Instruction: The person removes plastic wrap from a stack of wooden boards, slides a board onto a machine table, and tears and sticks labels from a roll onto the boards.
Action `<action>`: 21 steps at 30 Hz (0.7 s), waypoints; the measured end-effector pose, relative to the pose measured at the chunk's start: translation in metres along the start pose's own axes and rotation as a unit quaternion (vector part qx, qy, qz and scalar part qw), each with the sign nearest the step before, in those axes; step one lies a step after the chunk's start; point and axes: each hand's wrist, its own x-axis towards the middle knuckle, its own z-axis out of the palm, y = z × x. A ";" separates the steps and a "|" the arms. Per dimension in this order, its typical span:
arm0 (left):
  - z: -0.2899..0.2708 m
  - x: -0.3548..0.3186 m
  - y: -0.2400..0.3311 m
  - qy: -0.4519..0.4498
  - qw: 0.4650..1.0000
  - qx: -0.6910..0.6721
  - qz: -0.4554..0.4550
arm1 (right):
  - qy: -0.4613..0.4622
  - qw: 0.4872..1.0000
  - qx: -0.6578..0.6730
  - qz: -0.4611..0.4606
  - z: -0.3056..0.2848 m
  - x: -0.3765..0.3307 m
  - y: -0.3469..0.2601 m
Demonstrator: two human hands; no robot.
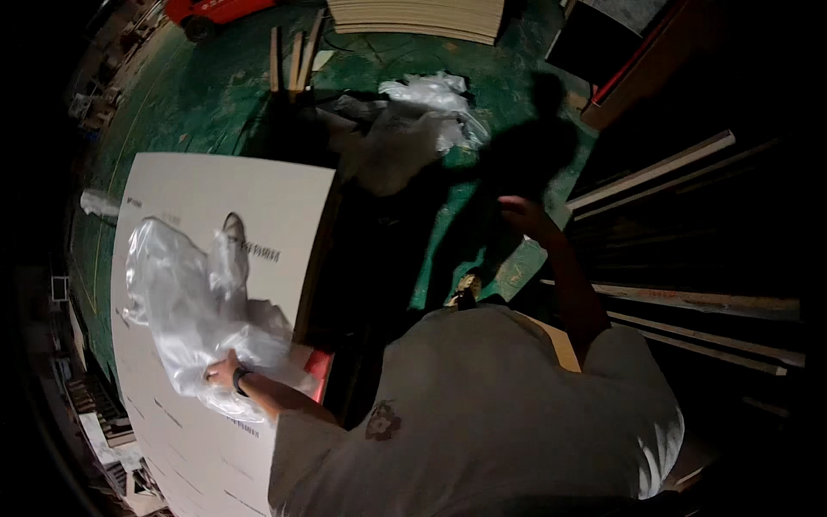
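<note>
Plastic sheeting (194, 297), clear and crumpled, lies on the large white board (224, 194), spread from the board's middle toward its right edge. Left hand (222, 372) is closed on the lower end of the sheeting, fingers gripped into the bunched film; dark band on that wrist. Next to the hand, at the board's right edge, a small red object (319, 372) shows partly under the film; can't tell what it is.

Right hand (521, 214) is raised off to the right, well apart from the board, over the dark gap beside the green floor (198, 95). It's in shadow; can't tell whether the fingers are spread or curled, and nothing visibly held.

Board carries a few lines of dark print and a small dark mark near the film's upper end. Its right edge casts a deep shadow down to the floor.

Beyond the board's far right corner: a second heap of clear plastic (431, 108) on the floor, with a few upright wooden slats (293, 59) just left of it. A stack of pale panels (418, 17) sits at the top of view, a red vehicle (215, 10) at the top left. Long timber strips (680, 302) lie in the dark rack area on the right. The person's grey shirt fills the lower centre.
</note>
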 end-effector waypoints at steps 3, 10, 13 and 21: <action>0.035 0.053 0.012 -0.048 0.990 -0.122 -0.062 | 0.078 0.992 -0.007 0.102 -0.064 -0.002 0.000; 0.103 -0.089 0.331 -0.072 0.821 0.181 0.537 | -0.032 0.969 -0.216 -0.117 -0.067 0.144 -0.084; 0.021 -0.339 0.487 -0.244 0.585 -0.125 0.763 | -0.013 0.916 -0.266 -0.298 -0.067 0.178 -0.167; -0.033 -0.457 0.648 -0.387 0.426 -0.558 0.598 | -0.078 0.911 -0.219 -0.341 -0.107 0.314 -0.202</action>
